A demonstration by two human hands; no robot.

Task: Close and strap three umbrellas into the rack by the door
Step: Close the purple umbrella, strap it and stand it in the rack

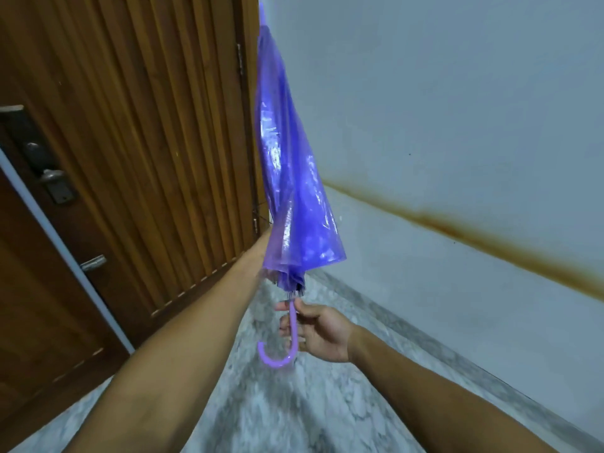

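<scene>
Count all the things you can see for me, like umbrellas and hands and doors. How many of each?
Purple umbrella, folded, tip pointing up: 1
Hands: 1 in view, the right hand holding the curved handle; the left hand is hidden behind the umbrella
Wooden doors: 1
Door locks: 1
Total: 4 things in view

Left arm extends forward and up, its hand [266, 243] mostly hidden (finger pose cannot be read). Right arm reaches in from lower right; right hand [318, 335] pinches with curled fingers, thumb uppermost.
</scene>
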